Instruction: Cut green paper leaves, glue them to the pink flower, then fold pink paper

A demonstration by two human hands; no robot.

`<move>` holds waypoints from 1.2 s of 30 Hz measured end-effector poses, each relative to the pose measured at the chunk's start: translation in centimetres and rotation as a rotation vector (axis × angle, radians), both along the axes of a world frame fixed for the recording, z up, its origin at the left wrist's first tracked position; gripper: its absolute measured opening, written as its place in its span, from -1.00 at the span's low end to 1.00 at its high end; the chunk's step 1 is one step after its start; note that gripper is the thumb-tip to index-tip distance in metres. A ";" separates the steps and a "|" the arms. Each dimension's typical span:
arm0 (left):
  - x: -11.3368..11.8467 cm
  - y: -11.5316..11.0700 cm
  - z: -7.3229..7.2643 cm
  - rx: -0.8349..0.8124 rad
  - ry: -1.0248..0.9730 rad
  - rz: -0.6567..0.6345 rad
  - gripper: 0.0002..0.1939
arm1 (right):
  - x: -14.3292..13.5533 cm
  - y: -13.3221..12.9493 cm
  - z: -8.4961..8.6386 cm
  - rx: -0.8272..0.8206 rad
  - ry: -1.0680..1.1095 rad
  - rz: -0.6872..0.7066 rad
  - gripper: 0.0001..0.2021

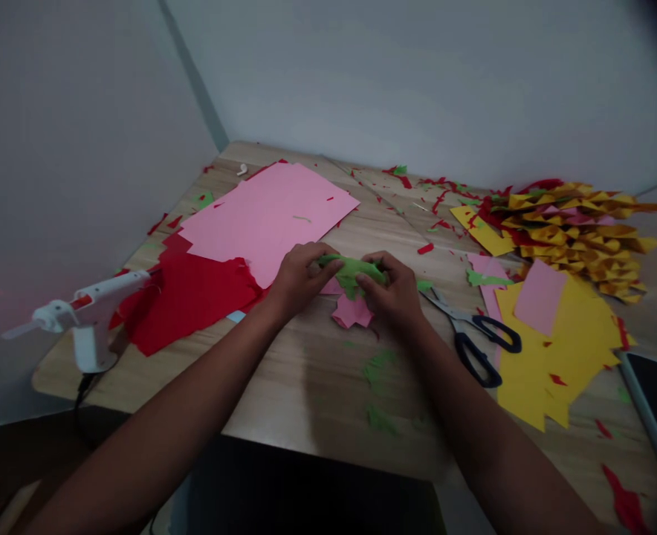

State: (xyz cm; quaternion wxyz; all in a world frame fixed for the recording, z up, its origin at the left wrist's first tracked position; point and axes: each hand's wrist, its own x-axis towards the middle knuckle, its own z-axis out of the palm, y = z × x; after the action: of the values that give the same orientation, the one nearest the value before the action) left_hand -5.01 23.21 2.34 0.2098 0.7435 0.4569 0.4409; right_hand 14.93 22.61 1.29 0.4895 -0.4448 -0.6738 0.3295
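Near the middle of the table, my left hand [305,276] and my right hand [392,290] pinch opposite ends of a crumpled green paper piece [352,272]. Both thumbs press on its near side. Just below it lies a small pink paper shape [353,310]. Scissors [465,327] with dark handles lie partly open to the right of my right hand. Large pink sheets [267,215] lie behind and left of my left hand, overlapping red crepe paper [189,293].
A white glue gun [93,316] stands at the table's left edge. Yellow sheets [574,349], a phone [655,409] and a folded yellow and red paper piece [579,230] are on the right. Red and green scraps are scattered around. An earbud [242,169] lies at the back left.
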 end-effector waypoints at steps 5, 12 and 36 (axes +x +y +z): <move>-0.4 0.3 0.0 0.055 0.030 -0.019 -0.79 | -0.4 0.2 -0.3 0.009 0.186 -0.127 -0.85; 0.7 -0.5 -0.1 -0.017 -0.044 -0.038 -0.80 | -0.4 0.6 -0.5 0.025 0.329 -0.182 -0.75; 2.3 -0.9 -0.1 -0.413 -0.469 -0.198 -0.79 | -1.0 -0.5 -0.1 0.055 0.123 0.002 -0.83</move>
State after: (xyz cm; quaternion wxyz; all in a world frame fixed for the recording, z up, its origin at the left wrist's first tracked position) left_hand -2.70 22.29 2.21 0.4976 0.6042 0.4012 0.4758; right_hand 13.88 22.09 1.16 0.5418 -0.4095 -0.6517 0.3378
